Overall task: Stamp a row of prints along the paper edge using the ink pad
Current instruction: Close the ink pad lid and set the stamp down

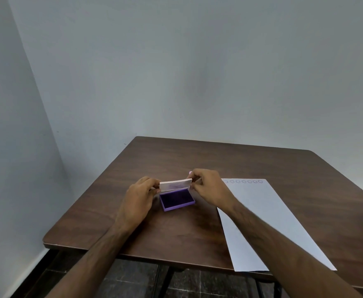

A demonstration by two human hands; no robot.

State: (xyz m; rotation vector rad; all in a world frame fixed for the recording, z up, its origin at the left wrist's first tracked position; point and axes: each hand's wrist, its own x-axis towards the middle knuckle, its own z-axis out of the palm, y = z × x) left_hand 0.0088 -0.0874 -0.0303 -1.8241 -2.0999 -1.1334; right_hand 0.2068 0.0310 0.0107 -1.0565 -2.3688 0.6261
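Head view, left to right: the left hand [140, 191] pinches the left end of the lid [175, 185] of the ink pad [177, 200], and the right hand [208, 188] pinches the lid's right end, so both are closed on it. The lid stands roughly upright on its back hinge over the pad. I cannot tell whether it is being opened or shut. Since a row of round prints [243, 181] already runs along the far edge of the paper [268, 224], shutting looks likelier. To do it well, lower both ends evenly so the hinge does not twist, keep fingertips off the inked face, and press until the lid seats flat.

The pad is a shallow lilac plastic box with a dark violet, matte cushion inside; the lid's inner face is pale and smudged with purple. It sits mid-table, just left of the paper. The table [176, 155] is dark wood-grain laminate with rounded corners. The paper is plain, white, flat, overhanging the near edge. No stamp is clearly visible.
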